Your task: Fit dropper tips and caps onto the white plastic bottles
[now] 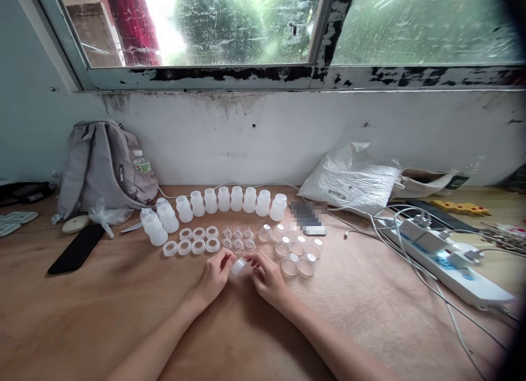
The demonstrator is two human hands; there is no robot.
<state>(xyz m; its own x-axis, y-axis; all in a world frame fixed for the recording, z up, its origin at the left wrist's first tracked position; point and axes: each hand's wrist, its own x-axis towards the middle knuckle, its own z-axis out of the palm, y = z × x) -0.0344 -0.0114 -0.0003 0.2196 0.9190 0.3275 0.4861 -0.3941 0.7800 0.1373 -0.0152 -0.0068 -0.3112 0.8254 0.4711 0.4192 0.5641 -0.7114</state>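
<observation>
Near the middle of the table, my left hand point(215, 272) pinches a small translucent bottle cap piece point(238, 267) between thumb and fingertips. My right hand point(267, 276) is just to the right of it, fingers curled loosely and apart, holding nothing I can see. Beyond my hands lie several white screw rings point(198, 246), several clear bottle nipples point(237, 234) and, to the right, several clear dome caps point(290, 266). Several frosted baby bottles point(223, 199) stand upright in a curved row behind. At its left end, two bottles point(154, 227) have tops on.
A black phone point(77, 249) and a grey backpack point(96, 167) are on the left. A silver plastic mailer point(349, 178) leans on the wall. On the right lies a white power strip point(452, 263) with loose cables. A blurred-out flat item point(308, 219) sits behind the caps.
</observation>
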